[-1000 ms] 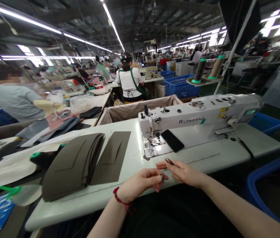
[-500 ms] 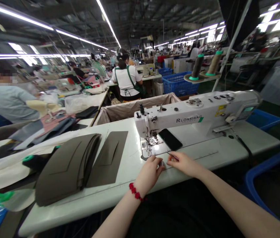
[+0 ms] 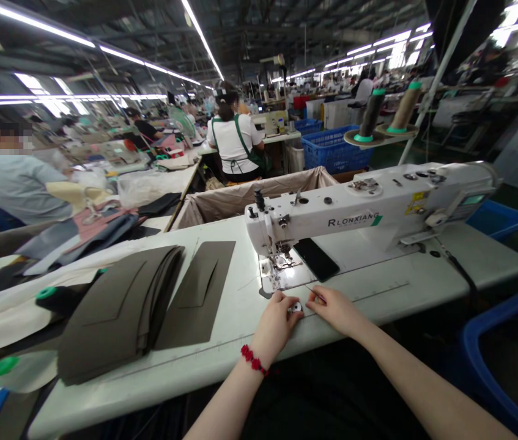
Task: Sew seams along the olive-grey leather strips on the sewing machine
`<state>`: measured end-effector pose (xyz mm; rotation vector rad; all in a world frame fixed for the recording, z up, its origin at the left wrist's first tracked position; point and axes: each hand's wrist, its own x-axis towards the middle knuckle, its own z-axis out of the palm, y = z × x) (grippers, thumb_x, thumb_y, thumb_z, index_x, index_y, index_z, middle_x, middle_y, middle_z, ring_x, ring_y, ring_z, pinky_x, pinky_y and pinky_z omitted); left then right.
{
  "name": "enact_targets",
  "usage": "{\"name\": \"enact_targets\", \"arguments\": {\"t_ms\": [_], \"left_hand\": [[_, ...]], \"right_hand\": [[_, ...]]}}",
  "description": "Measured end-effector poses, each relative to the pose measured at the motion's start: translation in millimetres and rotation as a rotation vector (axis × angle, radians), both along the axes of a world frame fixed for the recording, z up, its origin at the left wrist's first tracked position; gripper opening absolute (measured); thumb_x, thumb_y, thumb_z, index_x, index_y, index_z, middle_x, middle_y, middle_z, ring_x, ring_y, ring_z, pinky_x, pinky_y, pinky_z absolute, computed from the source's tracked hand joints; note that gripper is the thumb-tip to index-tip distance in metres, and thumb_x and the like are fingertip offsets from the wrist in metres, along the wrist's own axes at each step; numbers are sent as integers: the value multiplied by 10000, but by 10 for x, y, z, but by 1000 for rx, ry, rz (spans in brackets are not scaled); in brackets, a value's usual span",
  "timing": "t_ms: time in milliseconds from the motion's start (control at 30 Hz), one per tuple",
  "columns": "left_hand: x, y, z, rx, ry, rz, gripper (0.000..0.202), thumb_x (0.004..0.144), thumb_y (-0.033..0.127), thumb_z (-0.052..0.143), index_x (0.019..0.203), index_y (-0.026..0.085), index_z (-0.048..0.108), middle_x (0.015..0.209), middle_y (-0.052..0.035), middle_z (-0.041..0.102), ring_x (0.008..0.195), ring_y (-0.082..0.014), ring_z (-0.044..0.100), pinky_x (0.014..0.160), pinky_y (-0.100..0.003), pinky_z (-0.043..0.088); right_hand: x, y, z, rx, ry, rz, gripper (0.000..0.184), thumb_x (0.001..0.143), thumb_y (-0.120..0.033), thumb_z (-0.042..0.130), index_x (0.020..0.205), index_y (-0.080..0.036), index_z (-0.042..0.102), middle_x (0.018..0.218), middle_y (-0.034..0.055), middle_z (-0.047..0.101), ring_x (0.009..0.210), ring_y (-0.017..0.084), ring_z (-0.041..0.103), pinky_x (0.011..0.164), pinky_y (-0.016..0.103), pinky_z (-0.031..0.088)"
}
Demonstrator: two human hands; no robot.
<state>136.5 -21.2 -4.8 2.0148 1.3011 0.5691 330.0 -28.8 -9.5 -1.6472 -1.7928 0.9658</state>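
Observation:
Between the thumb and fingers of my left hand (image 3: 277,315) is a small round silver bobbin (image 3: 296,307), its flat face partly showing. Close by on the right, my right hand (image 3: 334,308) pinches a thin, dark, pointed tool (image 3: 315,294); its exact kind is too small to tell. Both hands are over the front edge of the sewing table (image 3: 240,275), just in front of the needle plate of the white sewing machine (image 3: 323,217). A black phone (image 3: 317,259) lies under the machine's arm.
Left of the machine lie a dark grey-brown panel (image 3: 215,263) and a stack of similar panels (image 3: 107,311). Thread cones (image 3: 373,116) stand on a holder behind. A blue bin (image 3: 474,342) is at the right. Co-workers sit ahead and at the left.
My left hand has turned slightly, so more of the bobbin's face shows. My right hand has shifted a little, still pinching the pointed tool. The view has moved slightly.

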Motion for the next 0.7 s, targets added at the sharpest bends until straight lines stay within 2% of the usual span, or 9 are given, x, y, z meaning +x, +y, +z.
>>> {"name": "enact_targets", "arguments": {"t_ms": [100,133,267,367,467,600,700], "left_hand": [[-5,-23,-25,-30,-69,37,474,766,252,704,1219,187,582,1096,-84,518,926,-243,582,903,-406,458],[-5,-31,-28,-40,-95,51,481,751,243,713,1210,187,582,1110,-86,514,950,-249,576,919,-413,447],[-7,-85,8,-136,-223,69,263,786,237,659,1044,190,634,1071,-81,550,924,-235,594,879,-398,466],[-30,-190,99,-280,-346,9,300,834,261,615,1124,192,582,986,-70,622,829,-205,642,768,-350,513],[-74,-367,225,-471,-564,-48,359,846,253,628,1189,183,546,973,-64,646,867,-189,654,793,-317,516],[-138,-637,393,-749,-951,11,363,878,250,647,1224,159,587,1038,-82,620,899,-144,603,808,-238,468],[-169,-797,481,-781,-1019,43,332,916,258,611,1228,147,601,1043,-92,610,846,-114,571,734,-196,450]], "right_hand": [[-18,3,-21,5,19,-5,134,816,-336,612,771,-214,578,619,-44,507,593,132,480,569,254,291],[-24,1,-22,7,25,-9,135,816,-334,612,766,-215,576,613,-46,498,590,132,475,565,254,289],[-33,-43,39,14,67,-24,142,823,-338,604,764,-214,569,590,-58,441,579,129,447,561,256,292],[-31,-151,167,17,122,-18,167,847,-363,582,782,-210,563,609,-62,420,591,124,434,577,253,320],[-35,-317,335,18,185,-2,190,873,-389,555,809,-210,561,632,-63,417,611,121,425,588,247,341],[-55,-542,534,13,297,-10,204,880,-400,564,818,-205,565,675,-55,470,639,121,438,622,255,357],[-79,-655,619,14,303,-24,221,881,-412,569,807,-204,563,680,-50,491,641,124,448,631,265,361]]}}
